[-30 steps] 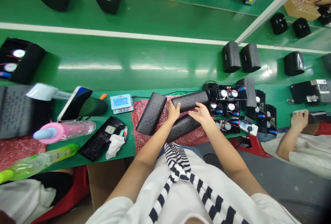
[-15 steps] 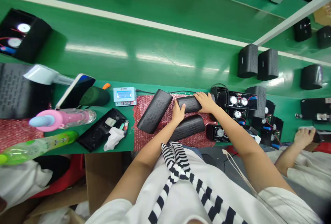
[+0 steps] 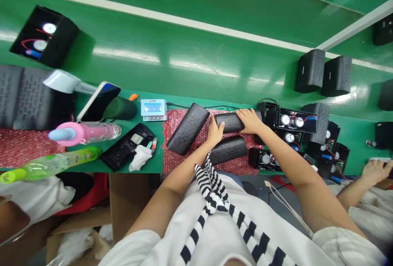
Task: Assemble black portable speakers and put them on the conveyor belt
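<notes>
Nearest the camera, a striped scarf (image 3: 215, 188) hangs over the person's white shirt, and both bare forearms reach out to a red foam mat (image 3: 196, 151) at the bench edge. Three black speaker grilles lie on the mat: the near grille (image 3: 229, 149) just in front of the wrists, the far grille (image 3: 231, 122) behind it, and a slanted grille (image 3: 188, 128) to the left, apart from both hands. The left hand (image 3: 215, 131) sits at the left end of the far grille, fingers pressed together and thumb raised against that end. The right hand (image 3: 251, 120) lies over the grille's right end, fingers curled down around it, so the piece is held between the two hands on the mat. Right of the mat stand open speaker housings (image 3: 296, 123) showing silver drivers and red and blue wires. To the left lie a white cloth (image 3: 139, 157), a small meter (image 3: 153, 109), a phone (image 3: 100, 100) and a pink bottle (image 3: 82, 133). Farther out, two closed speakers (image 3: 324, 75) stand on the green belt (image 3: 184, 40). At the right edge another person's hand (image 3: 373, 171) rests by the bench.
</notes>
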The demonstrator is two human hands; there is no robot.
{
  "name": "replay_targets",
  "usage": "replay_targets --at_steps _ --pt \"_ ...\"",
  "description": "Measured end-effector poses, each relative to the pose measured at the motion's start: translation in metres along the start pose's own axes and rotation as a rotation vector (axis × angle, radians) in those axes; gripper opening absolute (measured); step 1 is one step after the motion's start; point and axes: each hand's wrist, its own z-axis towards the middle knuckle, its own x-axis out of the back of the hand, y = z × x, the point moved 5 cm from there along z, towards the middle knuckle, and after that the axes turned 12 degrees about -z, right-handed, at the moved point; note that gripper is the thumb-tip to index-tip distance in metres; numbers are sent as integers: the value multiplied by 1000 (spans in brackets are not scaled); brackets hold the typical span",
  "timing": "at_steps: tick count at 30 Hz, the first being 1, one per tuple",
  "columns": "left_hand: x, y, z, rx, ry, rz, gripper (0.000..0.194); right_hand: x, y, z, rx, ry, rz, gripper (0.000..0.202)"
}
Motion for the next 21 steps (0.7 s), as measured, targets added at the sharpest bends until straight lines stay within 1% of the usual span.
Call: replay_targets --at_steps 2,4,6,7,9,10,12,14,15,16,17,18,21 --pt "1 4 -1 15 -16 16 73 -3 1 -2 15 4 11 97" --pt "4 10 -6 44 -63 43 74 -4 1 -3 27 12 17 97" --pt "13 18 -14 64 -116 93 76 -4 1 -4 22 23 20 96" --pt "21 24 -20 47 -132 124 74 -3 1 -5 16 28 22 95" --pt "44 37 -33 -67 -127 195 63 -2 1 -4 1 32 28 96" --pt "59 44 -39 -148 -101 234 55 -1 0 -4 -4 31 31 96" --pt "90 54 -51 -283 -5 318 43 -1 0 -4 -5 24 33 98" --pt "115 56 -60 -328 101 406 38 -2 0 -4 -1 20 31 99" --pt "122 55 -63 -324 124 443 37 -2 1 -4 1 20 32 99" --pt "125 53 -66 -314 116 471 37 -1 1 -3 1 20 34 100" --pt "122 51 -68 -305 77 493 36 -1 2 -3 1 19 37 100" --pt "116 48 -70 -299 12 512 35 -1 3 -3 -2 17 38 100" --pt "81 41 -81 -309 -225 571 37 -2 3 -3 -14 5 26 102"
